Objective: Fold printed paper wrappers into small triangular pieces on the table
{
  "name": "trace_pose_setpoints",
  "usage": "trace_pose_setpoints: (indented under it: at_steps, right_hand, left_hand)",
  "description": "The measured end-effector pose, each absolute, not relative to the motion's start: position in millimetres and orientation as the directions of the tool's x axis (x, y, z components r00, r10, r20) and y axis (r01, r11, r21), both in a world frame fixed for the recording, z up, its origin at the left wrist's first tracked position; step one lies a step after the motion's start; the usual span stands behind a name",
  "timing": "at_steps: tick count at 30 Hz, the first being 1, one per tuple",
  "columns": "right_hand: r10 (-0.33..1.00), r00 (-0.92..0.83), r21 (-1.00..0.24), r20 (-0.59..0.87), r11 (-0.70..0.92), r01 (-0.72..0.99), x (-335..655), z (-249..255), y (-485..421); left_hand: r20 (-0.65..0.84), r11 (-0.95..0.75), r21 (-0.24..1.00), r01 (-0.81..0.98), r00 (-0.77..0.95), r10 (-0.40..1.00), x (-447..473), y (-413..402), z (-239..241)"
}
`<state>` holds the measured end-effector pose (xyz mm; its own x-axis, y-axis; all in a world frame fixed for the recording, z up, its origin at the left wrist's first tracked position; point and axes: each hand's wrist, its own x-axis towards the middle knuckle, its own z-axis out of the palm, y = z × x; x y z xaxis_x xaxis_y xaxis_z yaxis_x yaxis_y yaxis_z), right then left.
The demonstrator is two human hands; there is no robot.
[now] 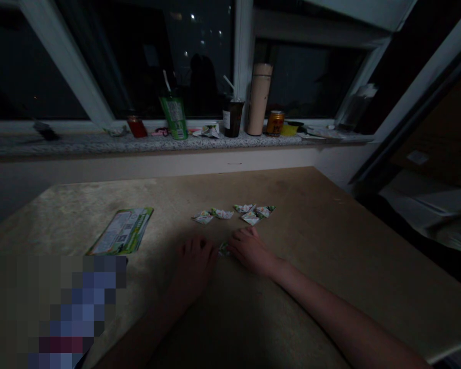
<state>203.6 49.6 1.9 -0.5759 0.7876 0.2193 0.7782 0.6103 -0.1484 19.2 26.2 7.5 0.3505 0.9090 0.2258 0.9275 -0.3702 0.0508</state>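
Between my two hands is a small folded piece of printed paper, green and white, low over the brown table. My right hand has its fingers curled in around the right end of the piece. On the other side my left hand, in deep shadow, has bent fingers and grips the left edge; its fingertips are hard to make out. Just beyond my hands lie several folded paper pieces of like print, a left group and a right group.
A flat green-and-white printed packet lies at the left of the table. On the window sill stand a green can, a dark drink cup, a tall pinkish flask, a gold can and a red jar.
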Motion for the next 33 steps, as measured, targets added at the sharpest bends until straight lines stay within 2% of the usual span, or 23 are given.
trace_pose_setpoints:
  at_steps: [6, 10, 19, 24, 33]
  right_hand:
    - [0.842, -0.494, -0.019, 0.217, 0.509, 0.86, 190, 1, 44]
    - [0.836, -0.507, 0.058, 0.213, 0.507, 0.86, 186, 3, 41]
    - [0.838, -0.489, 0.076, 0.241, 0.486, 0.87, 185, 1, 43]
    - [0.834, -0.487, 0.106, 0.261, 0.476, 0.873, 183, 1, 41]
    - [0.845, -0.47, 0.022, 0.257, 0.481, 0.877, 186, -3, 46]
  left_hand:
    - [0.206, -0.364, 0.009, 0.931, 0.355, 0.912, 21, 28, 4]
    - [0.198, -0.365, -0.003, 0.931, 0.358, 0.912, 22, 28, 4]
    - [0.16, -0.314, 0.009, 0.949, 0.308, 0.938, 26, 27, 4]
    - [0.104, -0.287, 0.098, 0.953, 0.277, 0.955, 23, 30, 6]
    - [-0.042, -0.199, 0.354, 0.914, 0.228, 0.973, -1, 46, 15]
